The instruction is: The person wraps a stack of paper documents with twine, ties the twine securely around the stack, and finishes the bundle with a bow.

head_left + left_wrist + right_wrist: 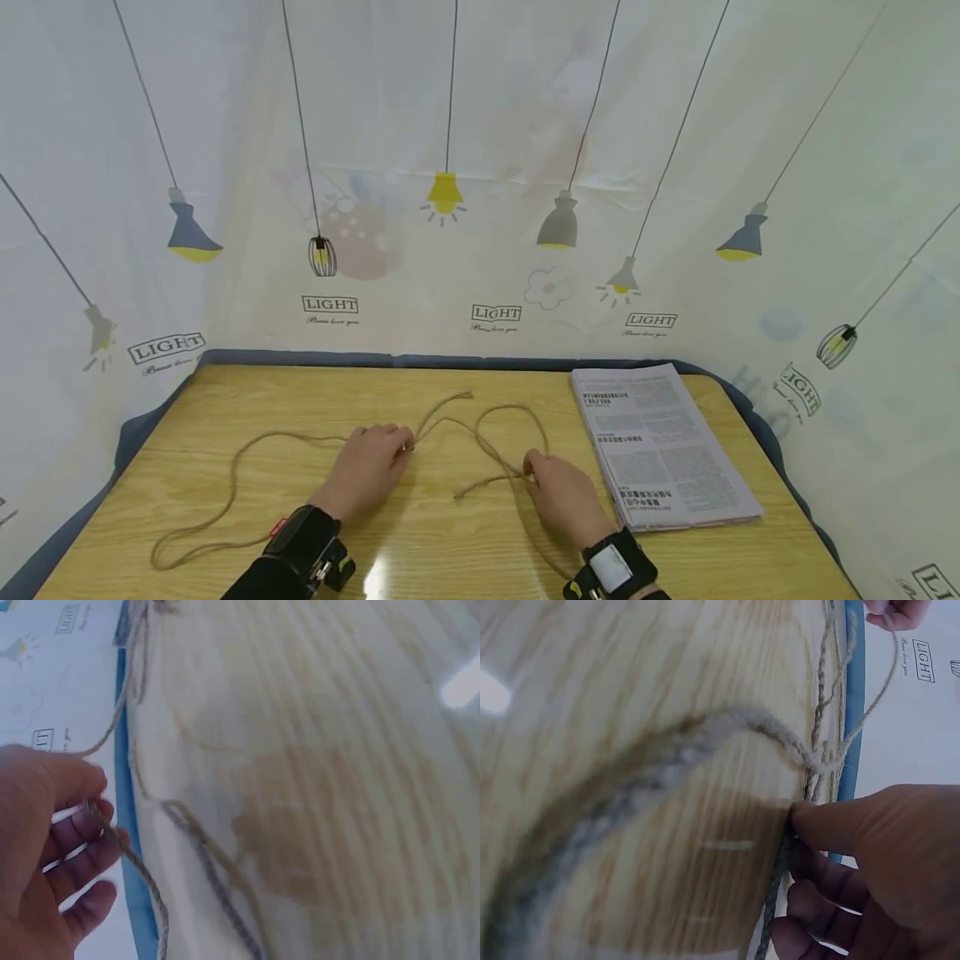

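Note:
Thin brown twine lies across the wooden tabletop. My left hand pinches it between thumb and fingers, left of the middle; the left wrist view shows the cord hanging from those fingers. From this hand the twine bows out to the left and comes back toward my left wrist. My right hand pinches the cord near a crossing, where a loop stands above it. One cut end points away beyond my left hand; another lies left of my right fingers. A near strand looks blurred in the right wrist view.
A stack of printed papers lies at the right side of the wooden table, close to my right hand. Behind the table hangs a pale sheet printed with lamps. Both wrists wear black straps; a small red tag shows by the left one.

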{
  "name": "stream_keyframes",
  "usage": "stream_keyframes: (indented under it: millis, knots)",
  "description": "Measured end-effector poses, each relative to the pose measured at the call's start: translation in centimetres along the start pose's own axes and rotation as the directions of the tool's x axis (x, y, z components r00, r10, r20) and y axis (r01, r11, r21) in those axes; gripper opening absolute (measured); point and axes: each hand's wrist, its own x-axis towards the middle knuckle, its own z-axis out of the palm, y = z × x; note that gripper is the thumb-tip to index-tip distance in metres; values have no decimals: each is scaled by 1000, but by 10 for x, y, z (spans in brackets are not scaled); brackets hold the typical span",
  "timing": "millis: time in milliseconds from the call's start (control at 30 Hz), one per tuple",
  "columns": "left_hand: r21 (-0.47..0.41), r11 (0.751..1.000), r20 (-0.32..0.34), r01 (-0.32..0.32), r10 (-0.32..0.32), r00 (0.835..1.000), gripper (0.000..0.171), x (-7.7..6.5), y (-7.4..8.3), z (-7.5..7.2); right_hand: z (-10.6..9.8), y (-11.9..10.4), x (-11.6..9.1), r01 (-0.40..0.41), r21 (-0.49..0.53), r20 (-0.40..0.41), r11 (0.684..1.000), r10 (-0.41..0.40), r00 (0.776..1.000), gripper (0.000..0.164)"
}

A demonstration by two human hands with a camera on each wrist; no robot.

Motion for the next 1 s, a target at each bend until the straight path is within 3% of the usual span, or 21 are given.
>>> stream_keyframes:
  millis: [167, 267, 500, 767, 1000]
  knots:
    - [-187, 981, 121, 45, -23, 992, 8, 2, 6, -9, 1, -2, -2, -11, -30, -37, 999, 10, 999, 21]
    - [-246, 967, 195, 58, -9, 981, 16, 0, 7, -13, 1, -3, -4, -5, -58, -55, 998, 2, 999, 19]
    - [-370, 928, 355, 50, 91, 930, 22, -15, 1, -18, -11, 3, -3, -52, -72, -31, 996, 50, 998, 19]
    - [-340, 940, 391, 32, 110, 914, 13, -31, -15, -20, -42, 27, -4, -169, -51, -32, 984, 167, 985, 17]
    - [-382, 923, 435, 43, 138, 890, 19, -40, -11, -24, -63, 44, -9, -344, -85, -101, 935, 335, 937, 17]
